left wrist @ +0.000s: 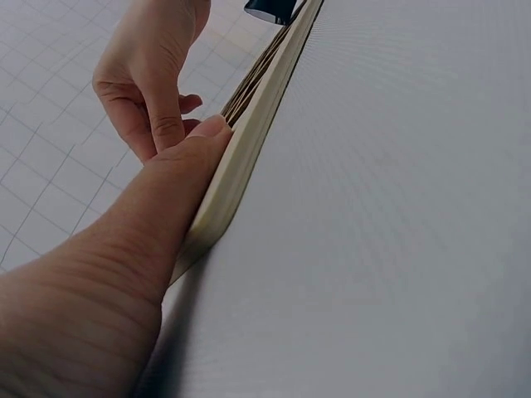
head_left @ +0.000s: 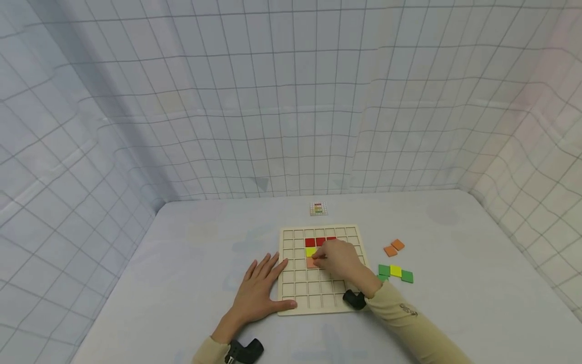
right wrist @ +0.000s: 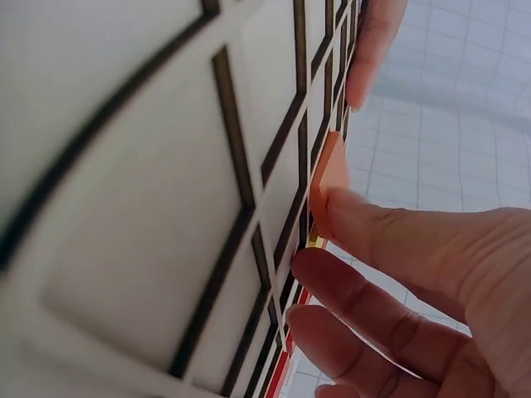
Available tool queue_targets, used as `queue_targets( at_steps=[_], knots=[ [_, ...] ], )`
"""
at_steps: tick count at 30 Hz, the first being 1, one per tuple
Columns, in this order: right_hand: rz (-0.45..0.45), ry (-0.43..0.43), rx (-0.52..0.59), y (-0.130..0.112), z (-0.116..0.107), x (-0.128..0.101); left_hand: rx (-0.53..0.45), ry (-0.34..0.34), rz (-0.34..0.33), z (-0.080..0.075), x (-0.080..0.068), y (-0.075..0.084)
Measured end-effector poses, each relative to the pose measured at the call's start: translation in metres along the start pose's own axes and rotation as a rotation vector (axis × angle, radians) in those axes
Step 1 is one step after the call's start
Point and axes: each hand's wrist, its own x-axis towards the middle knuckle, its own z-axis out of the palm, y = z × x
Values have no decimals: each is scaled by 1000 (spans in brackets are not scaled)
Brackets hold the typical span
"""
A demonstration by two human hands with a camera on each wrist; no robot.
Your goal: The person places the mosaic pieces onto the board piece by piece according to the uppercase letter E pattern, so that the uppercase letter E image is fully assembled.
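A cream grid board (head_left: 288,289) lies on the white table. Red tiles (head_left: 310,242) run along one of its upper rows, partly behind my right hand. Below them are a yellow tile (head_left: 310,252) and an orange tile (head_left: 311,263). My right hand (head_left: 338,258) is over the middle of the board; its thumb and fingers pinch an orange tile (right wrist: 330,178), which stands tilted against the grid in the right wrist view. My left hand (head_left: 258,293) lies spread at the board's left side, with its thumb (left wrist: 187,157) on the front corner rim.
To the right of the board lie orange tiles (head_left: 390,251), green tiles (head_left: 406,276) and a yellow tile (head_left: 395,271); my right wrist overlaps one green tile. Behind the board is a small card (head_left: 319,209) with a coloured grid pattern. White gridded sheeting (head_left: 291,101) surrounds the table.
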Motion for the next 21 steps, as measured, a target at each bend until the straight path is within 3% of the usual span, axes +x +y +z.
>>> queue_targets(
  at_steps=[12, 21],
  knots=[
    [-23, -30, 52, 4, -4, -6, 15, 7, 10, 2, 1, -1],
    [1, -1, 140, 32, -22, -28, 21, 11, 7, 1, 1, 0]
  ],
)
